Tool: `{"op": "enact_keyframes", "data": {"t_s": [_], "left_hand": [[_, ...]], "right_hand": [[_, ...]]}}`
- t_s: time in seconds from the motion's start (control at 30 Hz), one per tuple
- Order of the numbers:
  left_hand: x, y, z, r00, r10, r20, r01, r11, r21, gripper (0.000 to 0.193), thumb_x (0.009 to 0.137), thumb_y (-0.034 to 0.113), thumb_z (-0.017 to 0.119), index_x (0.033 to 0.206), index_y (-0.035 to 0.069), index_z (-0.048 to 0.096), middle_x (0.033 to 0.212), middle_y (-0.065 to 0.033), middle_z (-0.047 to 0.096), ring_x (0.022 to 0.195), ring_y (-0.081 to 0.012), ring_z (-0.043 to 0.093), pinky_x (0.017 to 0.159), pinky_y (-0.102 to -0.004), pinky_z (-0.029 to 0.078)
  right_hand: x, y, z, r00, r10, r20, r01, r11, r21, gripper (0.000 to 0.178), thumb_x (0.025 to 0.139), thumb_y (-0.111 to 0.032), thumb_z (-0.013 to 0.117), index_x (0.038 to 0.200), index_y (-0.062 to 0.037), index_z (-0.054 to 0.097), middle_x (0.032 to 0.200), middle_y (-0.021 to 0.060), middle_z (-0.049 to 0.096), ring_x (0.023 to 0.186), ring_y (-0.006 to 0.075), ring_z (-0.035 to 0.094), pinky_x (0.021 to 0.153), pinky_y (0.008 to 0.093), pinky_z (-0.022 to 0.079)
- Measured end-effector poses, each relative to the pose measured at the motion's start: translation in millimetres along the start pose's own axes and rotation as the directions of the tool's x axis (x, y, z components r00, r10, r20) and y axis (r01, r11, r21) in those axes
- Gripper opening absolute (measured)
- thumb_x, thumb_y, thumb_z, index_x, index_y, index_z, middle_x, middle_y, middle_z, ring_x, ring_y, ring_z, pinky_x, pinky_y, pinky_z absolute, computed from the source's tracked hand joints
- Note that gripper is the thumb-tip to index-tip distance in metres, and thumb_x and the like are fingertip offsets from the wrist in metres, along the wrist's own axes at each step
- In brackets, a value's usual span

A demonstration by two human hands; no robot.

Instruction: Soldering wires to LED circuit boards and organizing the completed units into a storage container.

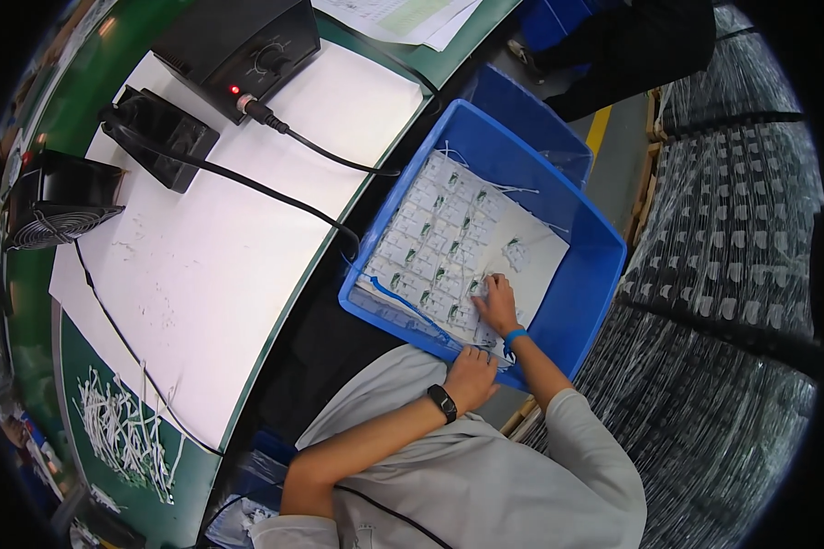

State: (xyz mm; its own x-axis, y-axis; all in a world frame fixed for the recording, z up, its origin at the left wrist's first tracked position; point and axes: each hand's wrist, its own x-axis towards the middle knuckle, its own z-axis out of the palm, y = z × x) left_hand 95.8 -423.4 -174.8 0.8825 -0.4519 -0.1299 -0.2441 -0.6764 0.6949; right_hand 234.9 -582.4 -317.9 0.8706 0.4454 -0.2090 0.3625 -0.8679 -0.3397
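Observation:
A blue bin holds white rectangular parts laid flat in rows, each with a small green patch. My right hand, a blue band at its wrist, reaches inside with fingers bent onto a white part at the edge of the rows. My left hand, below a black wristband, is at the bin's near rim with its fingers curled; what they hold is hidden. White wires show beside its fingertips. Farther in, a loose white part lies on a white sheet.
A blue coiled cord crosses the bin's near left side. On the green bench stand a black control box, a soldering-iron holder and a fan. White wires lie heaped there. Wrapped stacks stand at right; a person is beyond.

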Motion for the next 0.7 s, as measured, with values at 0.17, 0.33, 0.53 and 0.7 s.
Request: {"op": "enact_keyframes", "data": {"t_s": [0.17,0.33,0.53,0.7], "left_hand": [[-1.4,-0.6,1.4,0.999,-0.009,-0.031,0.009,1.0,-0.023,0.05,0.085,0.04,0.072,0.112,0.0,0.063,0.094,-0.015,0.064,0.096,-0.0294,0.059,0.089,-0.0392,0.042],[-2.4,-0.1,0.9,1.0,-0.014,-0.013,0.014,1.0,-0.028,0.05,0.084,0.04,0.072,0.113,0.0,0.063,0.094,-0.0155,0.064,0.097,-0.0297,0.059,0.09,-0.0393,0.042],[0.7,0.2,-1.7,1.0,-0.024,-0.004,0.024,0.999,-0.034,0.05,0.084,0.039,0.072,0.113,-0.001,0.064,0.093,-0.0151,0.065,0.097,-0.0297,0.059,0.09,-0.0388,0.042],[3.7,0.3,-3.1,0.998,-0.039,0.05,0.041,0.998,-0.042,0.052,0.085,0.039,0.071,0.116,-0.001,0.063,0.096,-0.0156,0.065,0.101,-0.0302,0.058,0.092,-0.0402,0.041]], "right_hand": [[-3.9,-0.8,0.5,0.996,-0.068,0.053,0.065,0.997,0.045,0.052,0.078,-0.022,0.079,0.12,0.0,0.056,0.119,0.019,0.054,0.11,0.038,0.052,0.095,0.0431,0.045],[-6.5,-8.4,10.7,1.0,-0.019,0.004,0.019,0.998,0.053,0.055,0.078,-0.022,0.08,0.12,0.0014,0.056,0.118,0.0192,0.054,0.109,0.0373,0.054,0.093,0.0422,0.047],[-3.8,-12.0,10.2,1.0,-0.013,-0.025,0.016,0.993,0.113,0.056,0.079,-0.024,0.08,0.122,0.0017,0.055,0.123,0.0213,0.053,0.113,0.0385,0.054,0.097,0.0437,0.046],[3.0,7.8,-22.0,0.993,-0.087,-0.073,0.092,0.994,0.06,0.041,0.086,-0.009,0.065,0.123,0.0028,0.053,0.122,0.0245,0.053,0.114,0.0428,0.052,0.099,0.0476,0.043]]}}
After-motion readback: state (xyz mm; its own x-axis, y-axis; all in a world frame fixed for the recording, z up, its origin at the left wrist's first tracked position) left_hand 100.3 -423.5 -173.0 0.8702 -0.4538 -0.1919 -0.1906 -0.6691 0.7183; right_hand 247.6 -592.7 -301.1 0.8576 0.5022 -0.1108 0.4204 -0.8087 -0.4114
